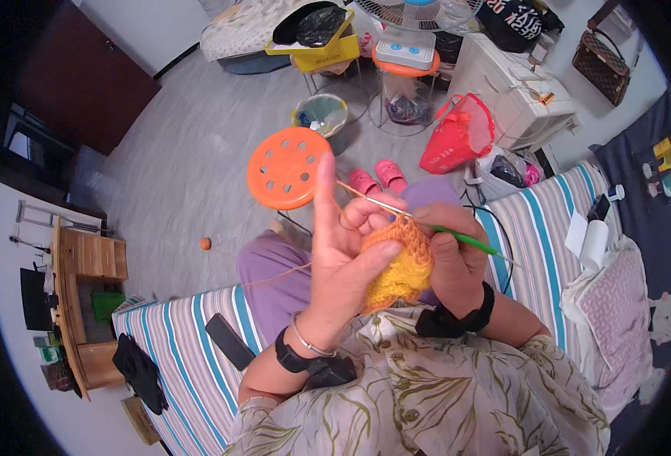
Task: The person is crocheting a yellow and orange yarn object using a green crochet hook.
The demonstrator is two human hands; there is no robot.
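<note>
My left hand [341, 239] pinches an orange and yellow crocheted piece [404, 268] between thumb and fingers. Its index finger points up, with orange yarn [278, 275] running past the hand. In my right hand [455, 259] is a crochet hook [464, 238] with a green grip. The hook's metal shaft lies across the top edge of the piece, and a strand stretches from near its tip. Both hands are close together above my lap. An orange yarn ball [205, 243] rests on the floor to the left; whether the strand leads to it cannot be traced.
I sit on a striped bed [187, 336] with a dark phone-like case [229, 341] on my left. Before me stand an orange stool [287, 168], a waste bin [335, 134] and a red bag [460, 134]. Pink clogs [391, 174] are on the floor. A white roll [594, 245] lies at right.
</note>
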